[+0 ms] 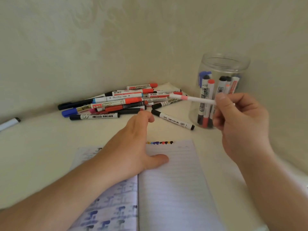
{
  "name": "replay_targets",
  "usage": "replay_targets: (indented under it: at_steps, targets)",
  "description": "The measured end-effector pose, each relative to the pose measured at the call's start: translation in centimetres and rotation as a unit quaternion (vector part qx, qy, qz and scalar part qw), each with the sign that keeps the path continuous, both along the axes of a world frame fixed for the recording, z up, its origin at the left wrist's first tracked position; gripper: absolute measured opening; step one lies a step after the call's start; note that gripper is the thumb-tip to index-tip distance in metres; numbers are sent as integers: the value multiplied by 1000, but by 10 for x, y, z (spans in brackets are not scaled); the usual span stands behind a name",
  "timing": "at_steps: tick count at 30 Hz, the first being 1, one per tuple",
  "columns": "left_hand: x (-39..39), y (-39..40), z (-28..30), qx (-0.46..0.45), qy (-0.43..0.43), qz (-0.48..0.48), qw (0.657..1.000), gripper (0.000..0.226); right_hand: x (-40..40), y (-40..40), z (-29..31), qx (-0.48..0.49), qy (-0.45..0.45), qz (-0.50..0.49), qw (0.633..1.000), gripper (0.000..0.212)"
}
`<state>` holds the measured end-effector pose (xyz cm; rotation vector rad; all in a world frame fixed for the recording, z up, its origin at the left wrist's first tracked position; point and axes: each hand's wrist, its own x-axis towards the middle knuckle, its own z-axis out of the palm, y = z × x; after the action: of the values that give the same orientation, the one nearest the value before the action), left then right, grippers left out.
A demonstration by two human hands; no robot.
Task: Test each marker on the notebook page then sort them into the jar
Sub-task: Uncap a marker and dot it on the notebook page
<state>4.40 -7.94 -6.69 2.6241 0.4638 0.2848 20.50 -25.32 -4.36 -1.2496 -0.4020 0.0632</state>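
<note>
Soft, even, slightly dim light with a yellow-green cast; shadows faint, no harsh glare. Wide-angle bending curves the tabletop [41, 147] edges. Right hand [240, 117] and notebook [175, 189] lower pages motion-blurred; overall slightly soft.

A slim white marker with a pink band [191, 98] hangs level in the air in front of the clear jar [221, 77], which stands upright at the right with several capped markers on end inside. A heap of red, black and blue markers [116, 102] lies against the wall, one black-capped marker [173, 119] loose beside it. The open lined notebook [175, 180] lies nearest, a row of coloured test marks [160, 142] along its top edge.
</note>
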Motion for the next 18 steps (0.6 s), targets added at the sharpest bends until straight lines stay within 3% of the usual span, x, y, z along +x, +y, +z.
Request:
replay_targets:
  at_steps: [9,13,18]
  targets:
    - [-1,-2,-1,-15,-8,0,1000,88,4,3,-5,-13,-18,1,1000,31]
    - [-2,-3,-6,-4,-34,-2,999,86,0,5,-10,-66,-40,83,994,23]
    - [-5,-5,-8,58,-62,-47,995,19,-18,11,-12,-94,-45,210,972,7]
